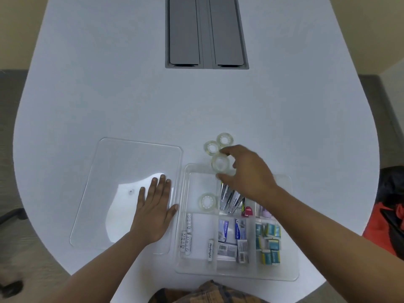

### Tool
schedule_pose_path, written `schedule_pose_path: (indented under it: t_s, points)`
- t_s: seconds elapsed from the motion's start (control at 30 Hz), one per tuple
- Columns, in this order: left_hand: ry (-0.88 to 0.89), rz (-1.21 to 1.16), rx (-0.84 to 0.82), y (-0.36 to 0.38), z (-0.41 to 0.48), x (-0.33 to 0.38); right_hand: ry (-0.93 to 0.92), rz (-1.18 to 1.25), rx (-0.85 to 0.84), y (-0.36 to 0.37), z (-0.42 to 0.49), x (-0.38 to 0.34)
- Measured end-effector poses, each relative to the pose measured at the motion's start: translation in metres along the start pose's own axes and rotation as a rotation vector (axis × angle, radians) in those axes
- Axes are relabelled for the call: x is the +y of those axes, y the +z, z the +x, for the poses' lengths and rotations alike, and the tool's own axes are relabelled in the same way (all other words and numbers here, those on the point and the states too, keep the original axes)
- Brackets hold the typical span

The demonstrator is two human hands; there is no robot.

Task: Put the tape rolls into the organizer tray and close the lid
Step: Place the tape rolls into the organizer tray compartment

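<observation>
A clear organizer tray (182, 217) sits near the table's front edge. One tape roll (207, 201) lies in its far-left compartment. My right hand (247, 171) holds another clear tape roll (220, 164) over the tray's far rim. Two more tape rolls (212, 147) (225, 139) lie on the table just beyond. The clear lid (122, 171) lies flat to the left of the tray, and my left hand (154, 206) rests flat on it with fingers spread.
Other tray compartments hold batteries (188, 236), staplers (229, 196), staple boxes (231, 237) and small teal boxes (269, 241). A grey cable hatch (206, 33) is set into the white table (109, 84) farther back. A dark and red bag (391, 215) sits off the right edge.
</observation>
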State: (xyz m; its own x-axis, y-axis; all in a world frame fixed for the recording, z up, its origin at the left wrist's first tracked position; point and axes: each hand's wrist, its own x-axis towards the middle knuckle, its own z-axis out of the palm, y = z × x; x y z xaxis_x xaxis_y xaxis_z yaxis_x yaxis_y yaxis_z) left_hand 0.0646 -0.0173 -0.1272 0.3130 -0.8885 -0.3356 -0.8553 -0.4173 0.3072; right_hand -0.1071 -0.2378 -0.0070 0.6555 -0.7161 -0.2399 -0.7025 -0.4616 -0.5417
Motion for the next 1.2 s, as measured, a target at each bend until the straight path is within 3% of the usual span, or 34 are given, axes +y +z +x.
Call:
schedule_pose_path:
  t_s: [0.2, 0.43, 0.73, 0.87, 0.97, 1.07, 1.2]
  points:
    - [0.012, -0.014, -0.005, -0.001, 0.000, 0.000, -0.166, -0.241, -0.228, 0.039, -0.028, -0.017]
    - [0.015, -0.020, -0.006, -0.002, -0.001, -0.001, -0.328, -0.538, -0.329, 0.062, -0.025, -0.017]
    - [0.022, -0.028, 0.013, -0.002, -0.001, 0.001, -0.360, -0.552, -0.370, 0.072, -0.018, -0.011]
    - [0.018, -0.029, 0.018, -0.001, -0.001, 0.000, -0.337, -0.413, -0.299, 0.061, -0.017, -0.008]
    - [0.021, -0.041, 0.030, 0.000, -0.002, 0.000, -0.298, -0.267, -0.147, 0.045, -0.021, -0.002]
    - [0.018, -0.039, 0.046, 0.001, -0.002, 0.001, -0.268, -0.236, 0.025, 0.032, -0.023, 0.009]
    - [0.005, -0.075, 0.054, -0.007, -0.003, 0.002, -0.158, -0.270, 0.130, 0.025, -0.023, 0.028]
